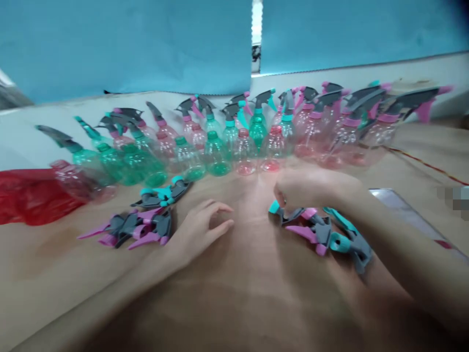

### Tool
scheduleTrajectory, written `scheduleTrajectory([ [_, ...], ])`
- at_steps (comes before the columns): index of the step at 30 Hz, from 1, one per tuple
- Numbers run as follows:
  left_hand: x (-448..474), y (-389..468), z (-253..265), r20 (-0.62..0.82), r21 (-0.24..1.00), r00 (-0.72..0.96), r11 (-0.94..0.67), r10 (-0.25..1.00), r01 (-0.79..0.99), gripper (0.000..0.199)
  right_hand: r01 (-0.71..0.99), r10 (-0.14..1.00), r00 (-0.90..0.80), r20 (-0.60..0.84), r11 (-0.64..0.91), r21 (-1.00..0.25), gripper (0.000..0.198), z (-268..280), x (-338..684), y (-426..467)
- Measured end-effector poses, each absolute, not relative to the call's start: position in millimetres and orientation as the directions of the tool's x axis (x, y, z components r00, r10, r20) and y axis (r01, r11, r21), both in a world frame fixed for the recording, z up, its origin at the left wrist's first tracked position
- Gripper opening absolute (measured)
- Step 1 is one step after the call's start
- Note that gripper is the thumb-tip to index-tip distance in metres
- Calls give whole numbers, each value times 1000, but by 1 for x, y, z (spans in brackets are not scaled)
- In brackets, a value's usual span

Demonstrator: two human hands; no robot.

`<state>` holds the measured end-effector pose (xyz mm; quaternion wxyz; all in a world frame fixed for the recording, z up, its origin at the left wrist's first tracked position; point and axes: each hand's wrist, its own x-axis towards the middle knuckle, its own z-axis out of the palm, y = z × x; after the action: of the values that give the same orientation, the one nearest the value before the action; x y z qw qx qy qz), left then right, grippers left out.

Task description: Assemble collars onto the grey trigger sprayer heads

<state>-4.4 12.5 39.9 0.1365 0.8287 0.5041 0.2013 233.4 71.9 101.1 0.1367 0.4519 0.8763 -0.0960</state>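
My left hand (200, 225) is over the table with thumb and fingers apart and nothing between them. Beside it on the left lie loose trigger spray heads, a grey and pink group (137, 229) and a grey and teal group (163, 194). My right hand (306, 188) bends down with curled fingers onto a grey spray head with a teal tip (280, 213); its fingertips are partly hidden. More loose spray heads (339, 239) in pink, teal and grey lie beneath the right wrist. Open-necked bottles (245, 154) in clear pink and green stand ahead of both hands.
Bottles with spray heads fitted (315, 127) stand in rows along the back. A pink bottle (78, 178) leans at the left by a red plastic bag (36, 198). A flat, shiny rectangular object (406, 212) and a twisted cord (425, 162) lie at the right.
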Motion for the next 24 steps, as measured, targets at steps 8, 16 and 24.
scheduleTrajectory([
  [8,-130,-25,45,386,215,136,-232,912,949,32,786,764,-609,-215,618,-32,22,78,191,52],
  [16,-158,-13,34,359,106,146,-196,922,975,36,701,676,-713,-188,691,-176,35,72,131,37],
  [24,-107,-19,21,332,206,231,-309,914,928,21,645,634,-757,-158,686,-336,16,77,118,34],
])
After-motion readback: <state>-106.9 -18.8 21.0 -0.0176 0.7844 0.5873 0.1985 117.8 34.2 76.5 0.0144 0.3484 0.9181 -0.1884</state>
